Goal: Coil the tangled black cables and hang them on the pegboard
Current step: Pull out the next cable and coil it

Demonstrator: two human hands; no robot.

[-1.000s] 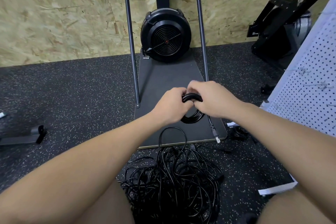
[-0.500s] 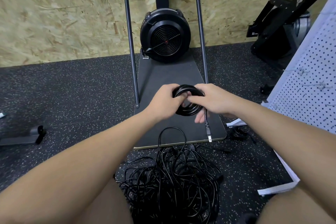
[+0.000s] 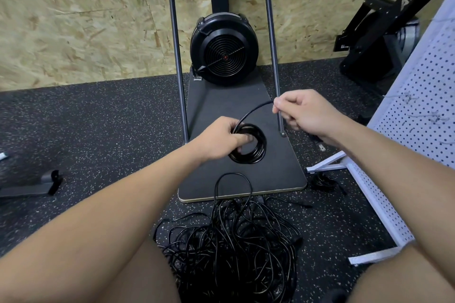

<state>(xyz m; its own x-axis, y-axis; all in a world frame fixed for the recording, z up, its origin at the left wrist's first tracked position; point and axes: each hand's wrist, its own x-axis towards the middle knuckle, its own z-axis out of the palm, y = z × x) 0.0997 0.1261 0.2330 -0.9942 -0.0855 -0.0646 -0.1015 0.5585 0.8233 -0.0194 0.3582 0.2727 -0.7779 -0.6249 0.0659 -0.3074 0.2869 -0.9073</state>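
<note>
My left hand (image 3: 221,139) grips a tight coil of black cable (image 3: 256,152), fingers hooked through its centre, above the black base board. A free strand (image 3: 253,110) runs from the coil up and right to my right hand (image 3: 301,113), which pinches it near its end; the plug (image 3: 320,146) shows below my right wrist. A large tangled pile of black cables (image 3: 234,241) lies on the floor between my knees. The white pegboard (image 3: 423,115) leans at the right, with a few wire hooks on it.
A fan machine (image 3: 224,49) stands on the black base board (image 3: 283,179) between two upright metal poles (image 3: 176,51). A small cable bundle (image 3: 322,182) lies by the pegboard's white foot (image 3: 327,166). A black rower sits at the back right (image 3: 376,39), a bracket on the left floor (image 3: 37,184).
My right hand has left the coil and drawn the cable's free end up and to the right. The left hand keeps its hold on the coil, slightly lower.
</note>
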